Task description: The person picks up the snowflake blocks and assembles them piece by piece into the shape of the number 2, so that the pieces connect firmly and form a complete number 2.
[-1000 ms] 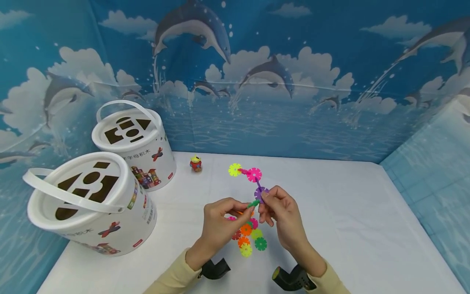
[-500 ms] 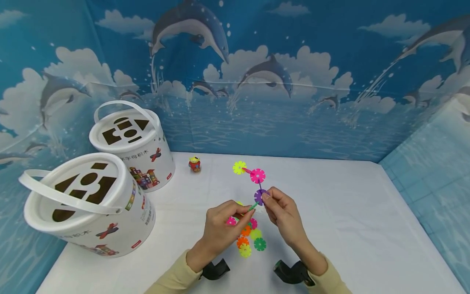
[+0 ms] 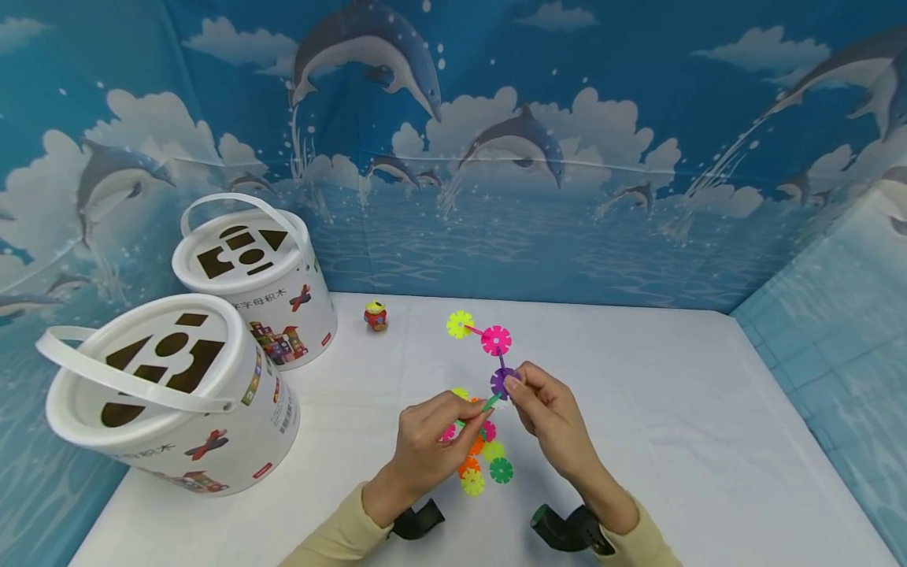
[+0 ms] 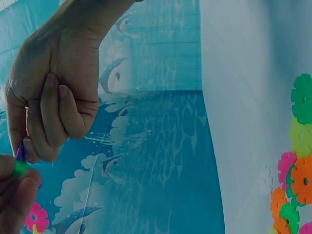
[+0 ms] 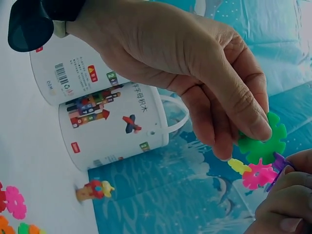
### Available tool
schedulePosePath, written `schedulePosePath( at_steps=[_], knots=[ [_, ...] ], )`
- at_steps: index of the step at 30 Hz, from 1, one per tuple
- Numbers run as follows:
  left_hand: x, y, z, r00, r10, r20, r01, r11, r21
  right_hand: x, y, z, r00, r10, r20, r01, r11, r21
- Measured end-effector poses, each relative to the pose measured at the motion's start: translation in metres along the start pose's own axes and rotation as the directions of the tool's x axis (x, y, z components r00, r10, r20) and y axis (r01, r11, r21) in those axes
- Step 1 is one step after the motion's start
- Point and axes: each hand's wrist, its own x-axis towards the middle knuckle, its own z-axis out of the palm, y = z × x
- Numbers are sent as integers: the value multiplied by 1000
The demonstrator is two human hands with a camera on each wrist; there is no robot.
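Observation:
Near the middle of the table, in the head view, my left hand (image 3: 432,433) pinches a green notched disc (image 3: 492,402) between thumb and fingers. The disc shows its flat face in the right wrist view. My right hand (image 3: 549,409) pinches a purple notched disc (image 3: 501,382) just beside the green one; whether their edges touch I cannot tell. A pink disc (image 3: 496,340) joins onto the purple one through a purple piece seen edge-on. Farther along this raised chain, a pink edge-on piece leads to a yellow disc (image 3: 460,324).
Below the hands lie several loose discs, among them a green one (image 3: 501,470) and a yellow one (image 3: 472,482). Two white lidded buckets, a front one (image 3: 234,441) and a back one (image 3: 319,323), stand at left. A small toy figure (image 3: 375,316) stands near the back edge.
The chain has shifted slightly right and swung a little. The green disc in my left hand has moved slightly down and tilted beside the purple disc. Both grips stay the same.

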Motion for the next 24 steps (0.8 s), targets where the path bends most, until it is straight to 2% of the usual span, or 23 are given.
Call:
schedulePosePath(
  at_steps=[6,15,21,24],
  knots=[
    [0,-2,-1,1000,8,-1,-8,1000,9,0,2,2,1000,-6,-19,7,1000,5],
    [-1,-1,4,996,49,-78,-47,999,27,-2,7,11,996,-72,-59,79,990,114],
    [0,-1,7,991,55,-123,-51,998,32,-4,9,15,982,-141,-122,146,989,36],
    [0,-1,7,990,62,-128,-56,997,45,-4,9,17,980,-151,-130,156,987,28]
  ],
)
